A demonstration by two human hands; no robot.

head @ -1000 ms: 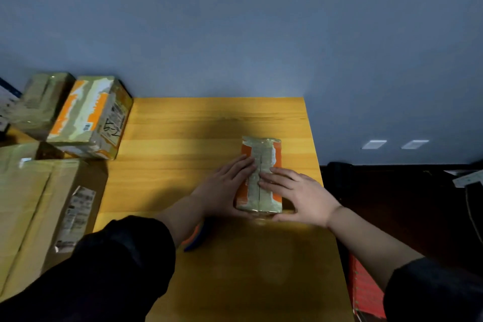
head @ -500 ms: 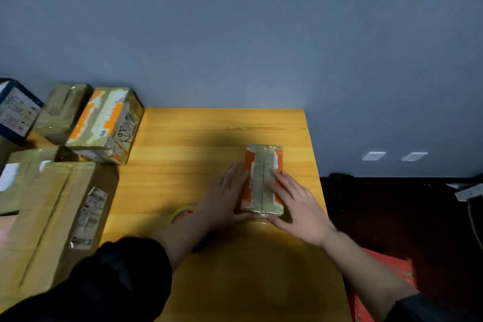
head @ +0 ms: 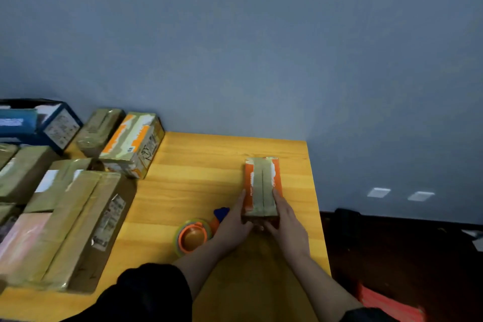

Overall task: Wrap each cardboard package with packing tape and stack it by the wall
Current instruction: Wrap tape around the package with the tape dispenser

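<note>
Head view, lower centre-right of the frame: small orange package (head: 262, 185) flat on the yellow tabletop (head: 198, 191), near its right edge, a strip of tape running lengthwise down the top face. Left hand (head: 236, 222) and right hand (head: 285, 219) now clasping the long sides and near end, fingers laid along the flanks and thumbs tucked at the front — a second ago both palms lay flat on top, pressing the tape down. Reads as smoothing finished and a lift or turn about to begin, though no daylight under the package yet. Tape roll (head: 193, 236) with orange core now uncovered just left of the left wrist, a blue-handled thing (head: 221, 213) beside it — hidden under the forearm before. Left third of the frame: taped cardboard boxes (head: 75, 227) crowded together, an orange-and-white box (head: 133, 146) and a blue box (head: 39, 123) against the wall (head: 261, 47). Likely destination for this package: that cluster.
</note>
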